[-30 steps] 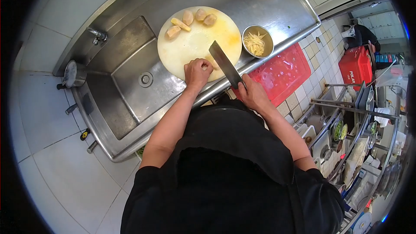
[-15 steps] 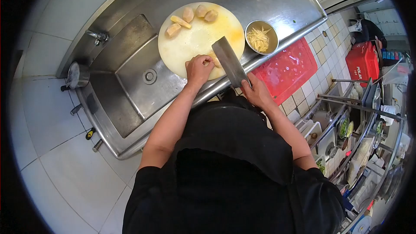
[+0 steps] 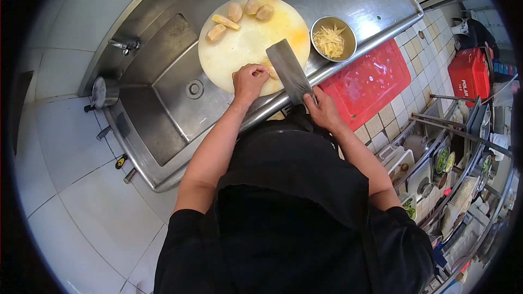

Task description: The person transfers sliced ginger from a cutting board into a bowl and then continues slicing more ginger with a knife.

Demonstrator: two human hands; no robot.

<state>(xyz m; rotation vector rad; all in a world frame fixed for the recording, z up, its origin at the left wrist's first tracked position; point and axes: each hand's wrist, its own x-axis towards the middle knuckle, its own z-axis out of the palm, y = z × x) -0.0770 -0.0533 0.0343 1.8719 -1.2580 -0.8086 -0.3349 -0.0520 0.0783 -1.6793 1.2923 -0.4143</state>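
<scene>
My right hand (image 3: 321, 110) is wrapped round the end of a wide cleaver (image 3: 290, 71), whose blade reaches over the lower right of the round white cutting board (image 3: 234, 57). On the board, left of the blade, rests my left hand (image 3: 250, 82) with its fingers curled. Pale sliced pieces (image 3: 271, 69) show between the fingertips and the blade, partly hidden. Several peeled pale root pieces (image 3: 235, 12) lie along the board's far side. A metal bowl (image 3: 352, 49) of thin pale strips (image 3: 329, 41) stands to the right of the board.
Left of the board is a steel sink (image 3: 158, 125) with a tap (image 3: 126, 46). A red board (image 3: 370, 84) lies beyond the counter's edge at right. Farther right are a red cooler (image 3: 467, 80), racks with trays (image 3: 419, 179), and another person (image 3: 479, 35) bending.
The view has shifted slightly, so the sink and board sit a little differently in the picture. Both hands and the cleaver keep nearly the same places over the board.
</scene>
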